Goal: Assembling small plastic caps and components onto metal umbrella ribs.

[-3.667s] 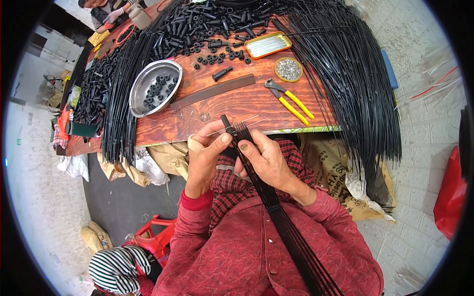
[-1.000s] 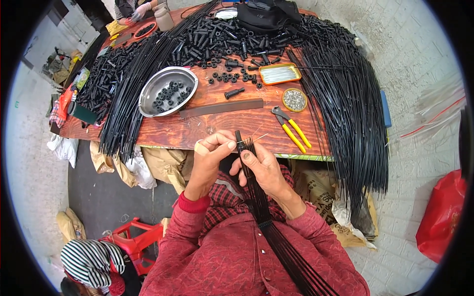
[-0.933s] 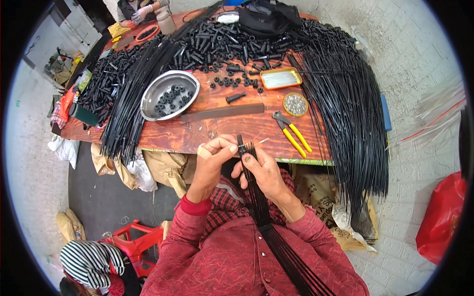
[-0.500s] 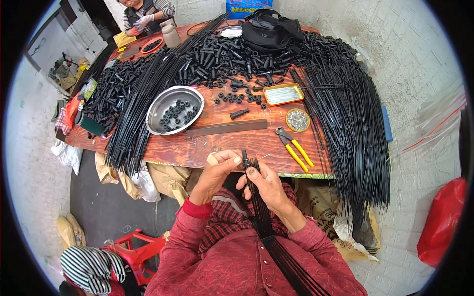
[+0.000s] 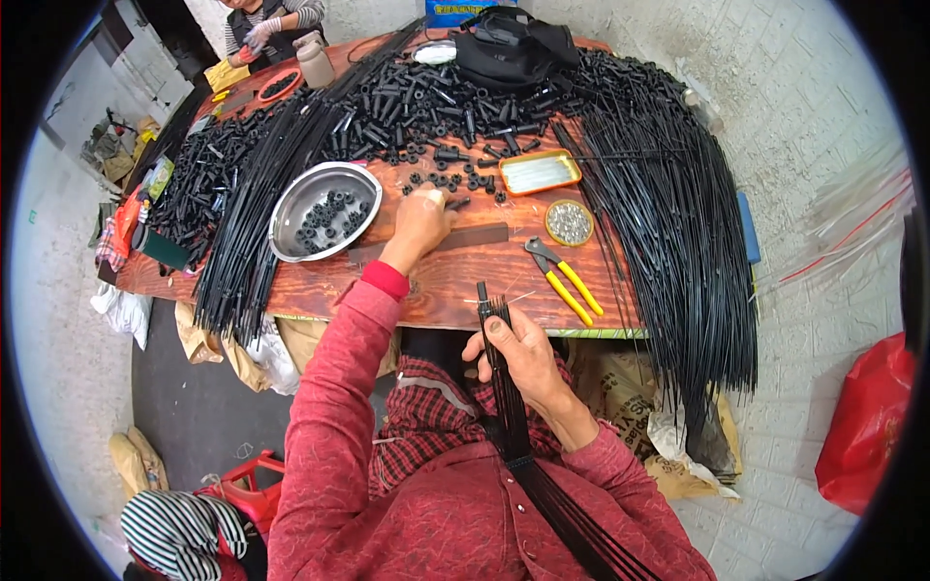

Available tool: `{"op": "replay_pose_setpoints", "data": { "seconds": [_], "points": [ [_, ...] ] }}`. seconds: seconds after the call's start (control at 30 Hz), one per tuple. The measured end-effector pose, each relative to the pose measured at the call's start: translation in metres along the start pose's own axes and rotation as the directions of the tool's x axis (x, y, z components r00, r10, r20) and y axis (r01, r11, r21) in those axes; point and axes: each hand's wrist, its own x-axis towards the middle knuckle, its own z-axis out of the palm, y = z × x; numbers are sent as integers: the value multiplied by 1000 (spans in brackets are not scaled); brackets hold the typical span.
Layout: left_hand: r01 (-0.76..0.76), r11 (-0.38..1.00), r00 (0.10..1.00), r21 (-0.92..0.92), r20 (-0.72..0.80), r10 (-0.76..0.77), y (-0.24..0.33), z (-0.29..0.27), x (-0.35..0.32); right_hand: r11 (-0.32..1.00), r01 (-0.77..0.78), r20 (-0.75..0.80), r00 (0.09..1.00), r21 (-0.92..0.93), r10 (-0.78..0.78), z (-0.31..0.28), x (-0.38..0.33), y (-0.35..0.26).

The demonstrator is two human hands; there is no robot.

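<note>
My left hand [image 5: 423, 225] reaches over the table, its fingers closed at one end of a black plastic umbrella runner [image 5: 458, 203]. The fingertips are partly hidden by the hand itself. Above my lap, my right hand [image 5: 526, 356] grips a bundle of thin black umbrella ribs [image 5: 505, 412], thumb pressed on its upper end. A short black tube stands up beside the rib tips, and a thin wire sticks out there. The lower ribs run down across my red jacket.
A steel bowl [image 5: 279, 230] holds black notched rings. Yellow-handled pliers [image 5: 565, 281], a round tub of small metal bits [image 5: 570, 223] and a tray of pale wires [image 5: 540, 172] lie to the right. Piles of black rods [image 5: 668, 223] flank the table. Another person [image 5: 276, 24] works at the far left.
My left hand has left the rib bundle and moved forward to the black runner on the table. My right hand still holds the ribs. The view has shifted slightly.
</note>
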Motion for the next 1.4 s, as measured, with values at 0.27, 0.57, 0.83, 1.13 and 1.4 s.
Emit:
{"op": "replay_pose_setpoints", "data": {
  "seconds": [0.27, 0.57, 0.83, 1.13, 1.4],
  "points": [
    [456, -275, 880, -846, 475, 0, 45, -58, -64, 1000, 21, 0, 1000, 1, -21, -1, 2, -6],
    [428, -378, 884, -821, 467, -14, 63, -63, -109, 1000, -14, 70, 997, 10, 13, 8, 1, 0],
    [410, -375, 890, -831, 454, -33, 67, -60, -118, 1000, -19, 69, 997, 5, 19, 11, 0, 2],
    [436, -298, 884, -849, 466, -35, 63, -57, -121, 999, -45, 67, 997, 22, 43, 9, -1, 6],
    [447, -200, 886, -872, 463, -35, 67, -62, -122, 999, -40, 61, 997, 27, 39, 7, 0, 7]
  ]
}}
